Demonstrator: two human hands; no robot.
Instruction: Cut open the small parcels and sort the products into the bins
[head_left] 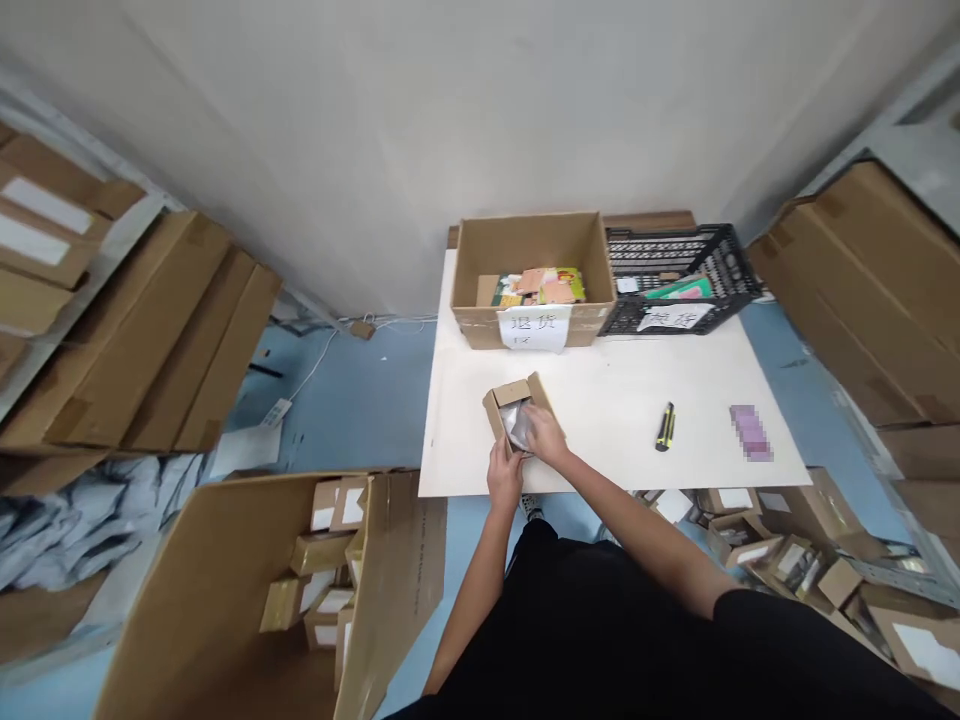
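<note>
A small open cardboard box (551,392) lies near the front edge of the white table, its flaps folded out. Inside it is a silvery-grey plastic bag (514,420); what the bag contains is hidden. At the box's near left side, my left hand (504,474) grips the cardboard. My right hand (546,434) reaches into the box from the right, its fingers closed on the bag, with the fingertips partly out of sight. To the right, a black and yellow box cutter (665,427) lies apart from both hands.
On the table (600,400), a labelled carton (480,325) holds colourful small packs beside a black plastic crate (739,265). A blurred purple item (751,433) lies at the right. A large carton (180,560) with small boxes stands at lower left; opened boxes (750,530) crowd the lower right.
</note>
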